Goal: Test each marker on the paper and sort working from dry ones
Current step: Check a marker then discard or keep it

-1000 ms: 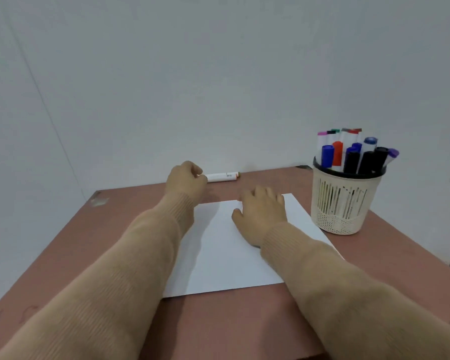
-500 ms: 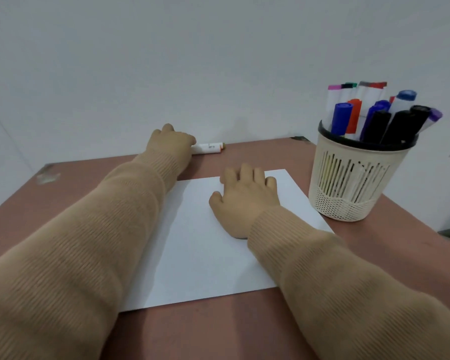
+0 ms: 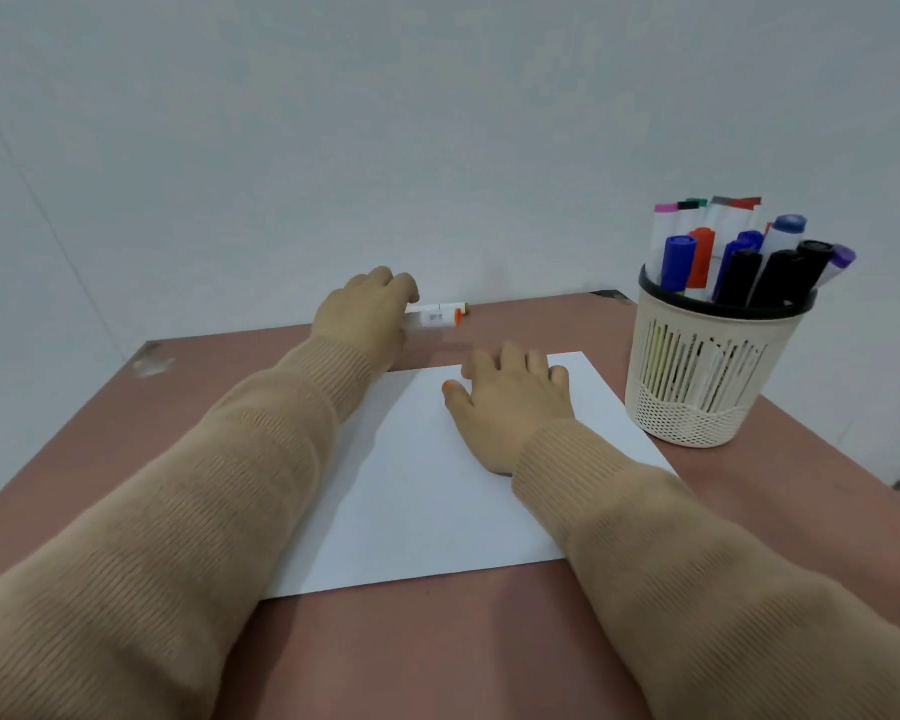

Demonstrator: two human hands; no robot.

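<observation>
Curling round one marker (image 3: 435, 318) of two, left fingers (image 3: 400, 287); right fingers (image 3: 510, 358) flat on paper (image 3: 417, 501).

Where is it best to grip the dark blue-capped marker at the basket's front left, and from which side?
Pinch its dark blue cap from above and lift straight up. The marker stands nearly upright in the basket; only the cap end clears the rim, and other markers crowd its right side.

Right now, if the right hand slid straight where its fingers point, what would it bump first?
The right hand would probably reach the wall, just missing the markers; depth is unclear.
</observation>
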